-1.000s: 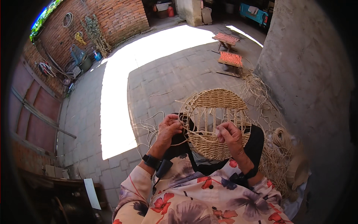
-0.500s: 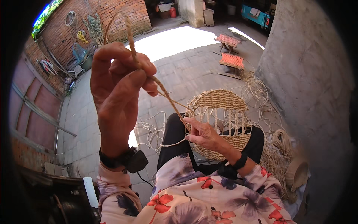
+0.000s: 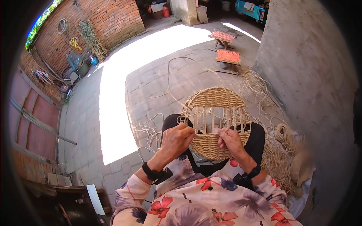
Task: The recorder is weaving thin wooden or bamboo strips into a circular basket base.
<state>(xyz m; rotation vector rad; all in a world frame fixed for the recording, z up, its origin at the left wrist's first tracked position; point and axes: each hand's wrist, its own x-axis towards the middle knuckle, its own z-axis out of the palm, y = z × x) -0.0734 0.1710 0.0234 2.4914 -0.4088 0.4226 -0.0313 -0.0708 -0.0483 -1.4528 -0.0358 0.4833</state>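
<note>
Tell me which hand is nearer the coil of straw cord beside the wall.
Right. The right hand grips the round woven piece on the side facing the coil; the left hand holds its far edge.

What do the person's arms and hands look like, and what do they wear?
Both hands, the left hand and the right hand, are bare, without gloves. The sleeves are loose, of pale cloth printed with red and grey-purple flowers. A black wristband with a small black device sits on the left wrist; a thinner black band sits on the right wrist.
</note>
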